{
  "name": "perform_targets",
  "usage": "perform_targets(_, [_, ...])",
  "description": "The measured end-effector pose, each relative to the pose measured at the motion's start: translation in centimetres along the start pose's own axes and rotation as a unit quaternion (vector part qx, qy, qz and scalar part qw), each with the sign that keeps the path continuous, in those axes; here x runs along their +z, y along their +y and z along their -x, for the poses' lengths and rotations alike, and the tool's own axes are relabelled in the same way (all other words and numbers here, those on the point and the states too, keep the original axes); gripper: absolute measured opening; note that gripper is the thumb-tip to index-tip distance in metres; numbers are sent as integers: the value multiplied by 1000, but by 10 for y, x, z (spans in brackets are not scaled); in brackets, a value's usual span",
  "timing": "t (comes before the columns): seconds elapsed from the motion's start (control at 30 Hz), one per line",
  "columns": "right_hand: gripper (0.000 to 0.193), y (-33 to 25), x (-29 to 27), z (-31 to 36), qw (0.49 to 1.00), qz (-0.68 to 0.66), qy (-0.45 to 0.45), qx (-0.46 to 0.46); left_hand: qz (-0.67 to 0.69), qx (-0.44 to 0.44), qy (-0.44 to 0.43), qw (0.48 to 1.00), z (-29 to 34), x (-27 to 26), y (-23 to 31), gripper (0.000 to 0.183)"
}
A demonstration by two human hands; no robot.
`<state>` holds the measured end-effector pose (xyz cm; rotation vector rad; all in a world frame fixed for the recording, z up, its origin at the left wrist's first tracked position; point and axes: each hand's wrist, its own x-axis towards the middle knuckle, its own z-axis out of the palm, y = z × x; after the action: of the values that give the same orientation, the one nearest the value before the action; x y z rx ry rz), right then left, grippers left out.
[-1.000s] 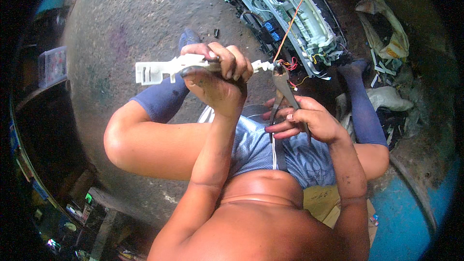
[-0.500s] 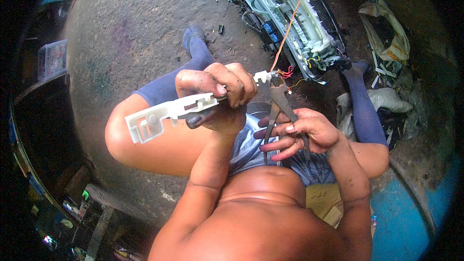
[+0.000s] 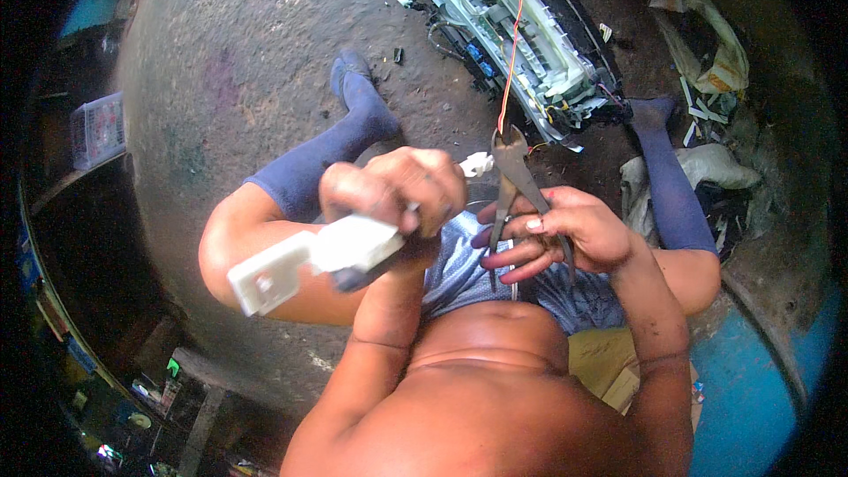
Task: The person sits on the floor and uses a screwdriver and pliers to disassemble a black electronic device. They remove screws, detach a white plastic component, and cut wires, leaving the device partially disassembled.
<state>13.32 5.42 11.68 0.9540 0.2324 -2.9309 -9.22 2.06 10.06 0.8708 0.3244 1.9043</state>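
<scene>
My left hand (image 3: 397,194) is closed round a long white plastic part (image 3: 274,274), blurred by motion. The part's flat end juts out to the left, and a small white end shows past the knuckles on the right. In my right hand (image 3: 574,234) is a pair of dark metal pliers (image 3: 519,181), one handle against the palm and the other by the fingertips. Their jaws point away from me and meet a thin red, orange and white wire bundle (image 3: 511,71). Whether the jaws pinch the wires, I cannot tell for certain.
Beyond my hands lies a long pale plastic machine frame (image 3: 530,35) with dark edges, on the dirty floor. At right are a crumpled sack (image 3: 707,26), white scraps and a grey plastic bag (image 3: 707,168). A clear plastic basket (image 3: 97,131) stands at far left.
The white part has tilted and turned in my left hand. The pliers' jaws have moved up to the wires, and the red wire loops beside them no longer show.
</scene>
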Motion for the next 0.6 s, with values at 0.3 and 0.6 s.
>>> perform_targets(0.3, [53, -34, -12, 35, 747, 636, 184, -53, 32, -38, 29, 998, -19, -9, 1, 44])
perform_targets(0.6, [50, -42, -28, 42, 667, 726, 142, -82, 63, -51, 31, 996, -35, 3, -7, 36])
